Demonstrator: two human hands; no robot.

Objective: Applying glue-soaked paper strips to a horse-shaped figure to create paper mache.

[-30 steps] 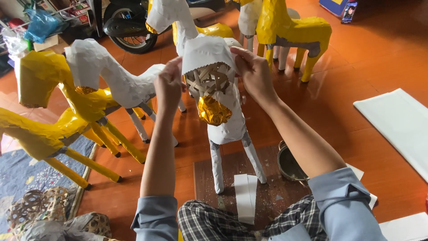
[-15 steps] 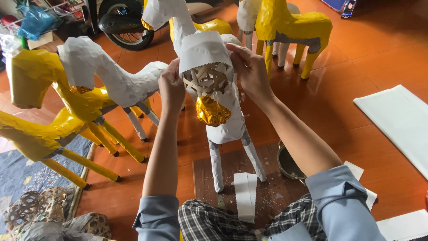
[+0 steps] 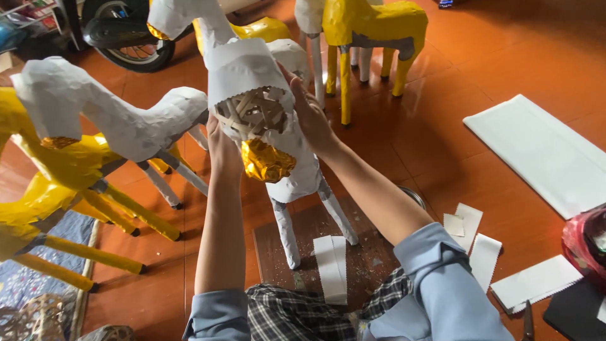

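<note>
1. The left hand [image 3: 222, 146] lies flat against the left flank of the paper horse [image 3: 262, 126]; the right hand [image 3: 309, 113], fingers spread, presses white paper on its right side.
2. The horse stands on a board [image 3: 322, 252] on the floor, right in front of the person.
3. Done, seemingly: neck, sides and legs are papered white.
4. Left: the rear shows bare woven frame [image 3: 252, 113] and a gold patch [image 3: 265, 161].
5. Paper strips [image 3: 331, 265] lie ready on the board; yellow horses [image 3: 372, 25] stand nearby.
</note>
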